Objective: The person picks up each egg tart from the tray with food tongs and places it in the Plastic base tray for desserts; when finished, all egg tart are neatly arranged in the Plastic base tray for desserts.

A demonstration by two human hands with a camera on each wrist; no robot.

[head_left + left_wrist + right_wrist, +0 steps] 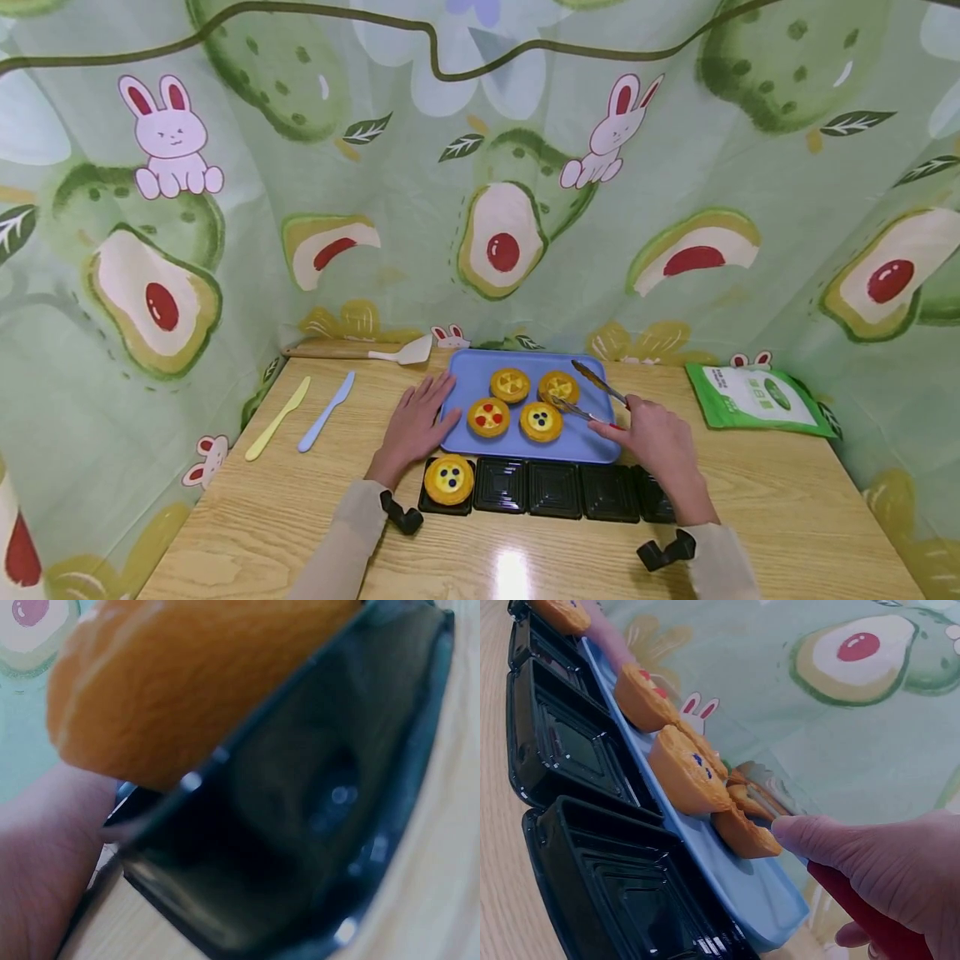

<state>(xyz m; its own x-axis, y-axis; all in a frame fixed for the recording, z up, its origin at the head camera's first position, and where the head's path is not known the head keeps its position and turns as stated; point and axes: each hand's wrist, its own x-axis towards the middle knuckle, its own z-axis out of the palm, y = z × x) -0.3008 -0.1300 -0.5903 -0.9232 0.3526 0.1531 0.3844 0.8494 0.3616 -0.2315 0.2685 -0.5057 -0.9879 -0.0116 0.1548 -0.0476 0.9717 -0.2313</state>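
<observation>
My right hand [660,433] grips tongs [600,382] with red handles, seen close up in the right wrist view. The tongs' arms are spread, with their tips at a pineapple-looking egg tart [559,385] at the tray's back right. Whether they touch it I cannot tell. With fingers extended, my left hand [420,417] rests on the left edge of the blue tray [585,443]. Also on the tray are a second yellow-topped tart [510,385], a red-topped tart [487,417] and a blueberry-topped tart [541,422].
Several black plastic boxes [555,489] line the tray's front. The leftmost holds another blueberry-topped tart [449,479]. To the left lie a yellow knife [279,418], a blue knife [327,412] and a spatula [360,350]. A green packet [761,398] lies at the right.
</observation>
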